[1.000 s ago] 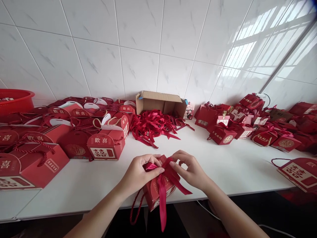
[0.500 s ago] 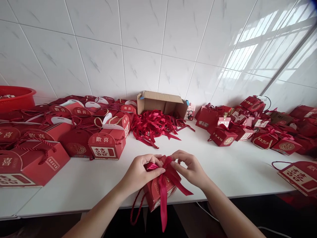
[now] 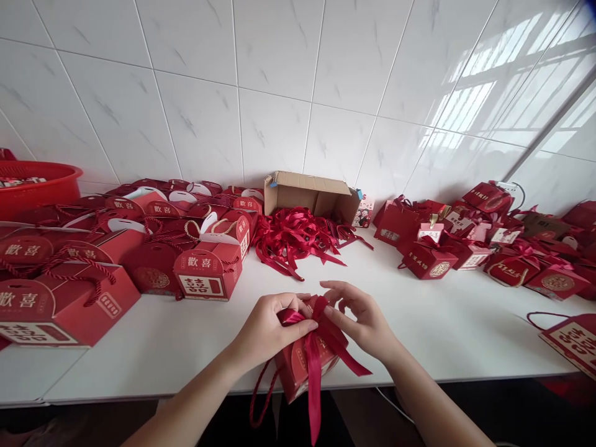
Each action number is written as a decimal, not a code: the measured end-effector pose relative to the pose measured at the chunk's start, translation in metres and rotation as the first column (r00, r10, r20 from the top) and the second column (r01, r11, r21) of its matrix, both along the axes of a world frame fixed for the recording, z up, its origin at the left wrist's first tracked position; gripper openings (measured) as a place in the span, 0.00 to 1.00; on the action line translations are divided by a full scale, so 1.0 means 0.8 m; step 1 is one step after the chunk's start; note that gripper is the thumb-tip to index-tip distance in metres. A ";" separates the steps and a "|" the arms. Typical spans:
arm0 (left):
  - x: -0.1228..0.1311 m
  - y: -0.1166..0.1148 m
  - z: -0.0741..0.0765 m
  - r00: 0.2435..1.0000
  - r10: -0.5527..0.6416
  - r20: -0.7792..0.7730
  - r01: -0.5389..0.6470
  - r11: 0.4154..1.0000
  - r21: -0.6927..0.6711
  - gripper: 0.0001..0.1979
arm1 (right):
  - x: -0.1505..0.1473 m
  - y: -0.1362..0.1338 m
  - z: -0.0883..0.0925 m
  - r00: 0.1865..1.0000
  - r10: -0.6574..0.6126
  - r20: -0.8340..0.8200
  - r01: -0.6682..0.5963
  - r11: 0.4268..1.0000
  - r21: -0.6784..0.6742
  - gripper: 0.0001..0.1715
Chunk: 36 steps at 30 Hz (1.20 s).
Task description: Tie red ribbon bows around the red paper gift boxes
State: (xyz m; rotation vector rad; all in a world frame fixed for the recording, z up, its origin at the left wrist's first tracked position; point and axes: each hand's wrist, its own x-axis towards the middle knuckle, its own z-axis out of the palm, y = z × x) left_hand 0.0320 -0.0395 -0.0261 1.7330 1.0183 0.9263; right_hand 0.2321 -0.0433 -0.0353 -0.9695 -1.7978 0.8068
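A small red gift box point(image 3: 291, 372) with gold print rests at the table's front edge, its twisted cord handle hanging down on the left. Across its top lies a red satin ribbon point(image 3: 314, 388), looped into a bow with two long tails hanging forward. My left hand point(image 3: 274, 326) pinches the left loop and the knot area between thumb and fingers. At the right loop, my right hand point(image 3: 365, 320) has its thumb against the ribbon, fingers curled and index finger lifted. Exactly where those fingertips grip is partly hidden.
Behind the box lies a heap of red ribbons point(image 3: 298, 236), spilling from an open cardboard carton point(image 3: 311, 182). Rows of red gift boxes point(image 3: 207, 273) fill the left, near a red basin point(image 3: 56, 186). More boxes with bows point(image 3: 428, 257) cluster right. A tiled wall stands behind.
The view has shifted slightly left, so everything appears further right. My right index finger has lifted from the ribbon loop; my left hand keeps its pinch.
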 end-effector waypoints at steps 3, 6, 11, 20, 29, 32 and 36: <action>-0.001 0.000 0.000 1.000 -0.009 -0.014 0.009 1.000 0.029 0.08 | -0.002 -0.001 0.000 1.000 -0.006 -0.015 0.006 1.000 0.010 0.16; -0.004 0.001 0.002 0.998 -0.019 -0.053 0.020 0.999 0.033 0.12 | -0.004 -0.002 0.000 0.999 -0.013 -0.031 0.014 0.999 0.038 0.11; -0.011 0.006 0.008 0.994 -0.102 -0.038 0.104 0.994 0.043 0.16 | -0.006 -0.004 -0.001 0.999 -0.005 -0.036 0.009 0.995 0.097 0.14; -0.015 0.003 0.010 0.989 -0.145 -0.024 0.145 0.989 0.014 0.15 | -0.017 -0.008 -0.006 0.990 -0.022 -0.139 0.017 0.999 -0.037 0.10; -0.011 0.001 0.011 0.983 -0.180 -0.026 0.180 0.983 -0.025 0.15 | -0.024 -0.007 -0.010 0.982 -0.068 -0.178 0.061 0.997 -0.043 0.04; -0.011 0.001 0.014 0.980 -0.196 -0.024 0.194 0.980 -0.051 0.15 | -0.024 -0.006 -0.011 0.986 -0.077 -0.148 0.081 0.997 0.016 0.10; -0.010 0.002 0.016 0.980 -0.197 -0.015 0.195 0.978 -0.072 0.16 | -0.023 -0.006 -0.011 0.997 -0.070 -0.043 0.075 0.987 0.140 0.19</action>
